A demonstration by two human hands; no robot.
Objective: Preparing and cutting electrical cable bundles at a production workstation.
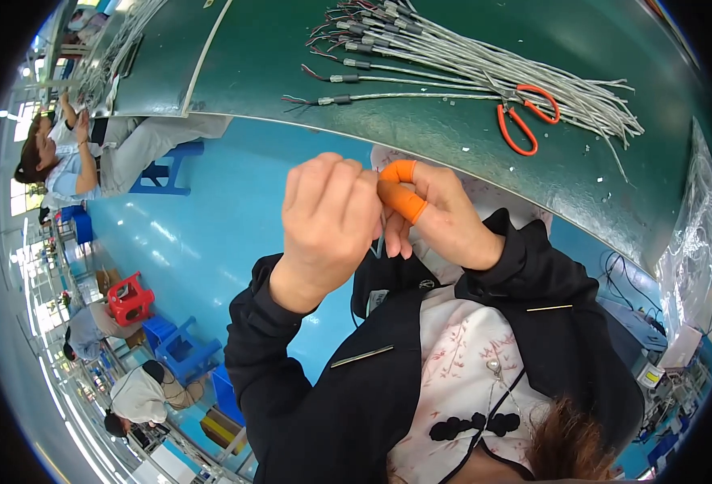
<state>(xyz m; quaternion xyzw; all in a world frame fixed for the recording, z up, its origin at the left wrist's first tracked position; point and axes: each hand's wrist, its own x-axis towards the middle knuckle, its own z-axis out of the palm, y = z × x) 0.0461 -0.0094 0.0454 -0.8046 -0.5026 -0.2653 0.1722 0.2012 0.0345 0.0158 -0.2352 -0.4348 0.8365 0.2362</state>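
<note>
Wide fisheye view from the wearer's head, facing down, near left hand and right hand, surface beyond

Floor's a glossy blue with light glaring off it. Over on the left there's a co-worker in a light blue top and pale trousers, with a blue stool right by their legs. Lower left has a red plastic stool near another blue one, plus someone in a pale top bent over. Right side: crinkly clear plastic, black cords near it.
</note>
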